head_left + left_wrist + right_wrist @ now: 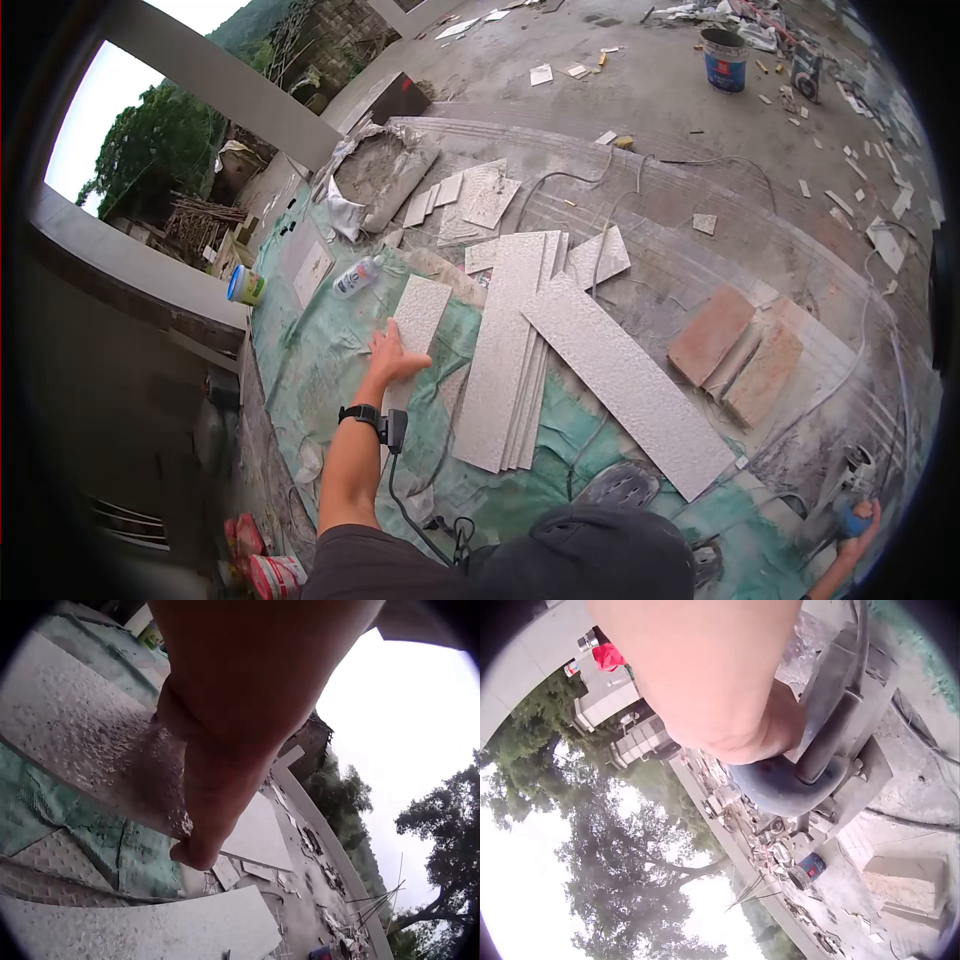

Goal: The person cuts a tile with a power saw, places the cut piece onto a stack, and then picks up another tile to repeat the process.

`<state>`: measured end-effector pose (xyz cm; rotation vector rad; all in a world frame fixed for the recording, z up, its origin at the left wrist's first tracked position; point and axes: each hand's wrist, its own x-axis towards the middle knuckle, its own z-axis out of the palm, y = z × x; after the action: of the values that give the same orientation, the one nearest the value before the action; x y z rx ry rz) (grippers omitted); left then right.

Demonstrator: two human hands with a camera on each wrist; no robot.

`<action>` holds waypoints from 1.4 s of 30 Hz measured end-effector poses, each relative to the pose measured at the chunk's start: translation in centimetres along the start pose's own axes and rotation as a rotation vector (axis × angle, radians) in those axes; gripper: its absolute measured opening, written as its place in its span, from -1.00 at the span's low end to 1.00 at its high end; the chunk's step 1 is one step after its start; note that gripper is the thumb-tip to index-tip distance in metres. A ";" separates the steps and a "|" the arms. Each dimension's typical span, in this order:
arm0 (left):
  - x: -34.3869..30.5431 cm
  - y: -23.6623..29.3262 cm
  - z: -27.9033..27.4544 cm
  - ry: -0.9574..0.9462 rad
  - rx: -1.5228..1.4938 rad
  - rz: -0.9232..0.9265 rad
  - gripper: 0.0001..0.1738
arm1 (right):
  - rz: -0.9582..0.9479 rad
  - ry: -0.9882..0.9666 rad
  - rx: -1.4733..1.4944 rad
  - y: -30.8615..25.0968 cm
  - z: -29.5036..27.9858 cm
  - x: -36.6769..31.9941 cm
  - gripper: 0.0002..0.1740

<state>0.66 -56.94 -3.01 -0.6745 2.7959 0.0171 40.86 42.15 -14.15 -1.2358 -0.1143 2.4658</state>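
In the head view my left hand [392, 355] spans a narrow, rough-faced pale stone tile [420, 305] across its width. The thumb is at the right edge, and the other fingers reach the left edge. The left wrist view shows this tile [75, 712] over the green tarp, the forearm hiding most of the fingers. At the lower right of the head view, my right hand [868, 518] grips a corded handheld cutter. Its blue-grey rounded body [780, 787] shows in the right wrist view, where the wrist hides the fingers.
Long stone tiles [500, 350] lie stacked on the green tarp [300, 350], with another long tile [630, 385] laid diagonally beside them. Reddish blocks [712, 335] sit to the right. A plastic bottle [357, 277], cables and broken tile pieces lie around; a bucket [724, 62] stands farther back.
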 end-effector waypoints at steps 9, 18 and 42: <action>-1.1 -8.2 13.5 -0.134 -0.085 -0.286 0.68 | -0.003 0.047 0.059 -0.8 0.9 -1.5 -0.71; 0.5 -7.6 11.8 -0.322 -0.053 -0.265 0.64 | -0.018 0.018 0.075 0.2 1.1 -2.1 -0.67; -24.8 39.1 10.4 -0.110 0.719 1.933 0.55 | -0.149 -0.018 0.255 4.0 -1.0 -2.6 -0.73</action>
<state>6.96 -10.28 -8.64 1.9670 1.9148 -0.4758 41.84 37.42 -13.72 -1.0572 0.0976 2.2808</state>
